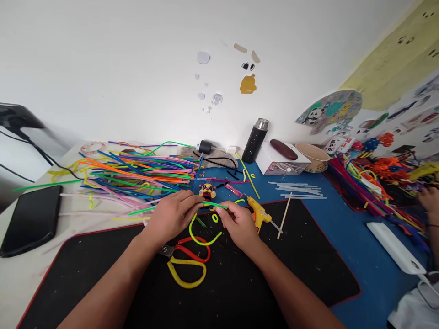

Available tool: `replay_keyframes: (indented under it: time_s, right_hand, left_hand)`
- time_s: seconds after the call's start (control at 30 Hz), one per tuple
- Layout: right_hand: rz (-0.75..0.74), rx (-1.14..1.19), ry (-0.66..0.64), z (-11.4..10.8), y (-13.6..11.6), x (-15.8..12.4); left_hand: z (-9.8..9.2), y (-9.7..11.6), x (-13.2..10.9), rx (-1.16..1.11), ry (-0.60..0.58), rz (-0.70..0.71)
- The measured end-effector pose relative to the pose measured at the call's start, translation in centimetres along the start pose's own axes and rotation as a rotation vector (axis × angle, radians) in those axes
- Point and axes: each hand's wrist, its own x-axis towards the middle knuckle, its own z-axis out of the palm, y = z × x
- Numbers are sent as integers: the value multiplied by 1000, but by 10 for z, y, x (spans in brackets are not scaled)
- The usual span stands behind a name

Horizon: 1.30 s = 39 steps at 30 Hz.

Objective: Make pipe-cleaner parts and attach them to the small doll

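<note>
We pinch a thin, fuzzy green pipe cleaner between both hands. The fingers of our left hand close on its left end, and the thumb and forefinger of our right hand clamp its right end. The short stretch between them runs nearly level, just above the black rubbery mat on the counter, and it looks straight, wiry and velvety. Below it a lime-yellow pipe cleaner bends into an open loop on the mat; we cannot tell whether its upper end reaches our left fingers. Nearer to us lie scissors with red and yellow plastic loop handles. A yellow hot-glue gun rests just beside our right hand. A small painted figurine stands just behind the green pipe cleaner, and a loose heap of many-coloured pipe cleaners spreads behind our left hand.
</note>
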Motion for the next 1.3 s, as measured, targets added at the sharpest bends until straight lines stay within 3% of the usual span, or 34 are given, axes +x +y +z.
replay_keyframes:
  time_s: [0.43, 0.73, 0.83, 0.97, 1.1, 1.2, 1.3]
  right_hand:
    - [-14, 10, -15, -1, -1, -2]
    - [-11, -14, -20, -5, -10, -3]
    - [4, -26, 43, -18, -9, -6]
    - [53, -69, 170, -50, -3, -12]
    - [117, -122, 211, -78, 1, -24]
    - [89, -173, 109, -79, -2, -34]
    - [-2, -278, -101, -59, -12, -41]
  left_hand:
    - [6, 7, -3, -30, -54, -10]
    - [5, -3, -4, -22, -39, -86]
    - [3, -4, -3, -10, -15, -121]
    - [1, -5, -3, 12, 2, -144]
    - [-1, -7, -3, 40, 49, -186]
    - [-3, -8, -2, 29, 90, -215]
    - [-1, -11, -3, 4, 101, -219]
